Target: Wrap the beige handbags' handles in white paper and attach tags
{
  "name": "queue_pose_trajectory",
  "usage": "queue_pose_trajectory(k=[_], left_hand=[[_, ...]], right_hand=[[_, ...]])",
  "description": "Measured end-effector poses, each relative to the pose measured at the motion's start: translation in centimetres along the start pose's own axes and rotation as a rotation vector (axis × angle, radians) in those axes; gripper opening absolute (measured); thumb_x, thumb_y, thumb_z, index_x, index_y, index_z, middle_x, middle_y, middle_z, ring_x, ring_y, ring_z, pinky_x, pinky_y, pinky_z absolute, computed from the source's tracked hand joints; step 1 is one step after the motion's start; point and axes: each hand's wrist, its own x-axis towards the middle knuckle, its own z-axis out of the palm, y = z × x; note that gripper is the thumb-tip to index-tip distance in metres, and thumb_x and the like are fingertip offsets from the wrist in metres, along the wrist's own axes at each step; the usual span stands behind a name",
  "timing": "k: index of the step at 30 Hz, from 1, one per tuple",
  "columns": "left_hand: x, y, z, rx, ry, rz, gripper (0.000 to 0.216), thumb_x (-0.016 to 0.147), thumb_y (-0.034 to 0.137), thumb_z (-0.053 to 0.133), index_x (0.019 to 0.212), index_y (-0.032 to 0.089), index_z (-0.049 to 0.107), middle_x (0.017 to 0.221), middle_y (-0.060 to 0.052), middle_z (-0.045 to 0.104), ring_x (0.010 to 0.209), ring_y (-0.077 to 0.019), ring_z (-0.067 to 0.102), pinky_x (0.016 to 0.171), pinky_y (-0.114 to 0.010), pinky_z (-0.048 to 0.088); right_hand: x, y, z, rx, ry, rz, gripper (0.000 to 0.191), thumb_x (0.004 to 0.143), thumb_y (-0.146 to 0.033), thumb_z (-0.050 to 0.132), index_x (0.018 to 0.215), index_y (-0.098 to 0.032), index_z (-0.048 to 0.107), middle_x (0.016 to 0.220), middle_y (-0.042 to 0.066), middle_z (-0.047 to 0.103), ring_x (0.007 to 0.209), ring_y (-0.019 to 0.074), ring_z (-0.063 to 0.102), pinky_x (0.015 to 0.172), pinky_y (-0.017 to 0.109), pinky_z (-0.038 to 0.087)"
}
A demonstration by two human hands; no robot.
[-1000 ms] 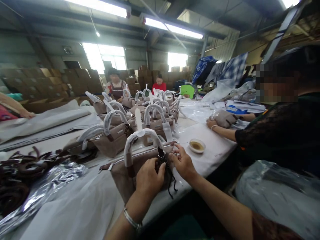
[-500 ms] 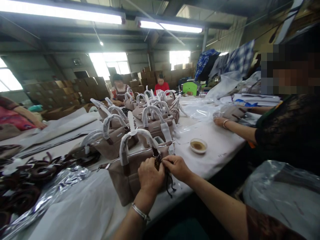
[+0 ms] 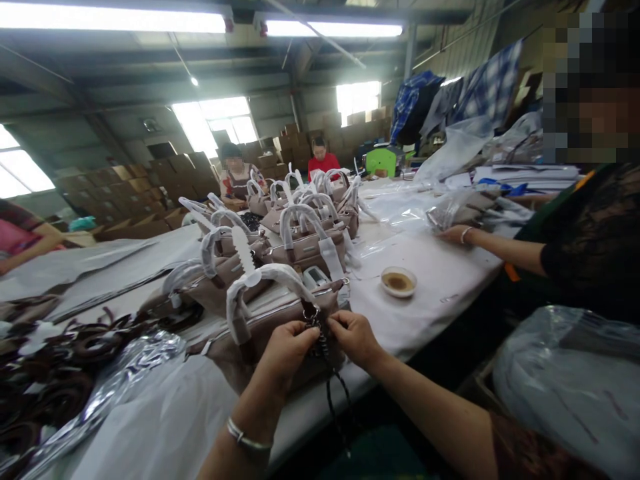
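Note:
A taupe handbag [image 3: 280, 310] with white-wrapped handles stands at the near table edge. My left hand [image 3: 285, 350] and my right hand [image 3: 355, 337] meet at its front, both pinched on a dark braided cord [image 3: 327, 377] that hangs from the bag's handle ring down past the table edge. A silver bangle sits on my left wrist. Behind this bag stand several more identical bags [image 3: 300, 233] in a cluster.
A small dish of brown liquid [image 3: 398, 281] sits right of the bag. Dark straps [image 3: 55, 360] and silver foil [image 3: 115, 373] lie at left. A co-worker's hand [image 3: 457, 233] holds a wrapped bag at right. A plastic-covered bin [image 3: 570, 380] is at lower right. Other people sit at the table's far end.
The bag has tilted back and the cord now hangs longer below my hands. My hands stay pinched at the handle ring; the view has shifted slightly.

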Motion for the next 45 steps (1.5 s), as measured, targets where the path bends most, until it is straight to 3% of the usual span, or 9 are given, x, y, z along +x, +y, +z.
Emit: queue_pose_trajectory(k=[4,8,14,21,27,30,34,38,45], left_hand=[[-0.4,-0.5,0.4,-0.326,-0.054,-0.181,0.033,0.059,0.034,0.08,0.078,0.011,0.067,0.069,-0.006,0.069,0.06,-0.0153,0.061,0.058,-0.027,0.049],[-0.4,-1.7,1.1,-0.329,-0.033,-0.112,0.035,0.059,0.036,0.083,0.078,0.011,0.067,0.07,-0.006,0.069,0.062,-0.0151,0.063,0.06,-0.026,0.051],[-0.5,-2.5,1.4,-0.036,0.062,0.075,0.033,0.068,0.038,0.078,0.086,0.012,0.07,0.077,-0.007,0.073,0.069,-0.0183,0.067,0.061,-0.025,0.052],[-1.5,-2.0,1.7,-0.358,-0.027,-0.101,0.038,0.063,0.044,0.08,0.078,0.013,0.065,0.062,-0.003,0.067,0.051,-0.0164,0.061,0.051,-0.029,0.052],[-1.1,-3.1,1.3,-0.292,0.039,-0.03,0.036,0.065,0.044,0.079,0.076,0.012,0.067,0.063,-0.001,0.065,0.055,-0.0111,0.056,0.052,-0.021,0.045],[-1.0,-3.6,1.3,-0.176,0.081,0.027,0.035,0.067,0.045,0.077,0.075,0.011,0.068,0.063,-0.001,0.064,0.055,-0.0108,0.054,0.051,-0.02,0.042],[-1.0,-3.4,1.1,-0.194,0.035,0.027,0.037,0.07,0.045,0.076,0.083,0.012,0.069,0.073,-0.004,0.069,0.064,-0.0134,0.059,0.06,-0.023,0.047],[-1.5,-2.5,0.7,-0.368,-0.063,-0.071,0.04,0.067,0.045,0.078,0.089,0.014,0.068,0.072,-0.002,0.067,0.061,-0.0122,0.058,0.058,-0.023,0.046],[-2.3,-2.2,0.1,-0.073,-0.104,0.113,0.029,0.08,0.043,0.062,0.089,0.016,0.065,0.082,-0.004,0.068,0.079,-0.0172,0.06,0.074,-0.027,0.047]], right_hand=[[-1.2,0.3,0.4,0.02,-0.004,-0.074,0.024,0.087,-0.028,0.052,0.072,-0.017,0.067,0.069,0.003,0.067,0.065,0.0157,0.06,0.062,0.025,0.044],[-2.6,0.6,1.2,0.117,-0.109,-0.152,0.017,0.083,-0.025,0.055,0.073,-0.017,0.066,0.075,0.003,0.066,0.07,0.0162,0.059,0.063,0.024,0.045],[-3.1,0.2,0.5,0.385,-0.258,0.03,0.023,0.082,-0.035,0.058,0.067,-0.017,0.058,0.06,-0.003,0.054,0.056,0.0104,0.048,0.051,0.02,0.039],[-3.1,-0.5,0.2,0.511,-0.403,0.205,0.033,0.078,-0.047,0.068,0.069,-0.015,0.064,0.057,-0.002,0.056,0.053,0.0108,0.051,0.05,0.021,0.041],[-1.6,0.6,-2.8,0.76,-0.515,0.479,0.059,0.087,-0.066,0.045,0.106,-0.014,0.065,0.084,0.01,0.071,0.065,0.0187,0.069,0.051,0.026,0.05],[-1.2,-0.4,-4.1,0.662,-0.62,0.432,0.061,0.082,-0.065,0.054,0.113,-0.013,0.064,0.085,0.011,0.072,0.065,0.02,0.069,0.048,0.025,0.05],[-0.9,-1.7,-3.9,0.286,-0.388,0.126,0.033,0.08,-0.036,0.068,0.105,-0.016,0.071,0.066,0.001,0.068,0.052,0.0126,0.061,0.049,0.021,0.047],[-1.4,-1.1,-2.3,-0.012,-0.054,-0.129,0.021,0.086,-0.028,0.059,0.099,-0.02,0.072,0.079,0.003,0.071,0.063,0.0155,0.064,0.063,0.026,0.051],[-5.3,-0.8,0.8,0.042,-0.142,-0.079,0.016,0.085,-0.021,0.055,0.086,-0.02,0.071,0.081,0.003,0.071,0.076,0.0177,0.065,0.07,0.026,0.049]])
